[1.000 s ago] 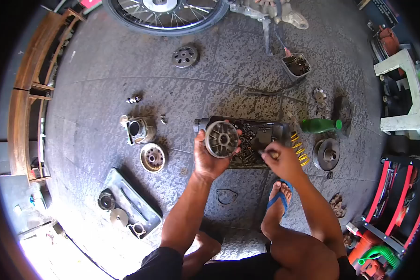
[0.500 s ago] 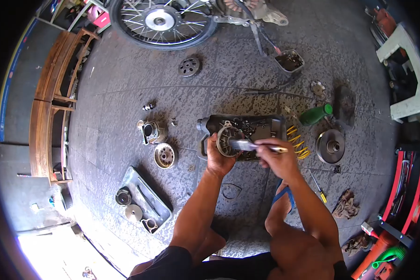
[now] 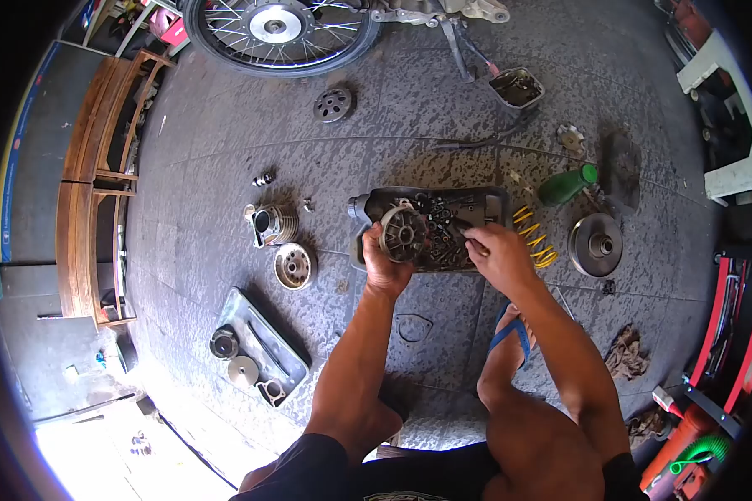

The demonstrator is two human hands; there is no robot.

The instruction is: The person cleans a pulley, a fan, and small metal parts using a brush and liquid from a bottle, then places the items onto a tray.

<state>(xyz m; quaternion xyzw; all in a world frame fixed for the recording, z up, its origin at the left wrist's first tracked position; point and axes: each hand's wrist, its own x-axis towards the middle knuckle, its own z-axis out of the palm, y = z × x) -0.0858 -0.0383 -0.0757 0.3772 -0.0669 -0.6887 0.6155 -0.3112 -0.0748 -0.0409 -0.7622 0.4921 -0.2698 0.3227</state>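
Note:
My left hand (image 3: 384,265) is closed around the edge of a round, ribbed metal engine part (image 3: 403,234), tilted so its inside faces up. That part is over the left half of a dark cut-open plastic jerrycan (image 3: 500,205) lying on its side like a tray. Several small bolts and metal pieces (image 3: 444,242) lie in the jerrycan. At its right side, my right hand (image 3: 501,255) is closed on the paintbrush, whose dark end (image 3: 461,225) points into the jerrycan. Most of the brush is hidden by the fingers.
Right of the jerrycan are a yellow spring (image 3: 536,242), a green bottle (image 3: 566,185) and a metal pulley disc (image 3: 595,244). To the left are a finned cylinder (image 3: 269,225), a round drum (image 3: 295,265) and a grey tray (image 3: 301,367) of parts. A wheel (image 3: 276,63) stands ahead.
The paintbrush has left the round part and moved right and down into the jerrycan with my right hand. The round part is turned more upward in my left hand. The view has shifted slightly.

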